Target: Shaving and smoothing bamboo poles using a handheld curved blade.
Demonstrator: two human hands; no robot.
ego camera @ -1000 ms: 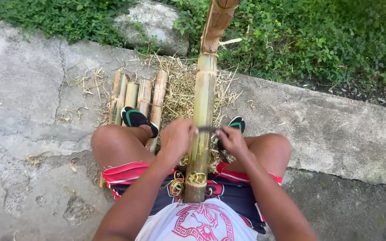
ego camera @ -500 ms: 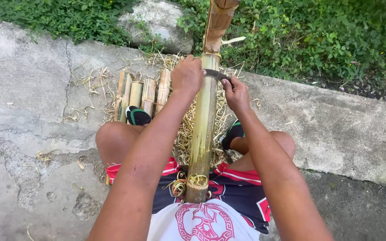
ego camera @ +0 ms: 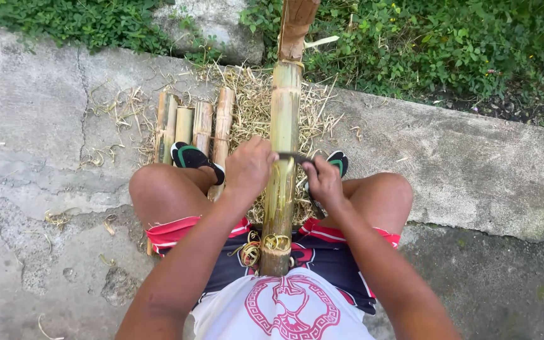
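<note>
Head view: both hands now drawn back near along the bamboo pole (ego camera: 283, 151), down from the far stretch reached half a second ago, roughly where they sat a second ago. Reads as one scraping stroke pulled toward the body, with fresh pale curls (ego camera: 276, 242) gathered at the near end of the pole, by the lap. Left hand (ego camera: 249, 169) closed in a fist on the left end of a dark blade (ego camera: 294, 158) lying crosswise on the pole. Right hand (ego camera: 324, 183) closed on the blade's right end, fingers curled under. Pole slanting from the lap, between the knees, up to the far green verge. Left of it, a row of short cut bamboo pieces (ego camera: 193, 126) on straw-like shavings (ego camera: 252, 107), one sandalled foot (ego camera: 191, 157) touching them.
</note>
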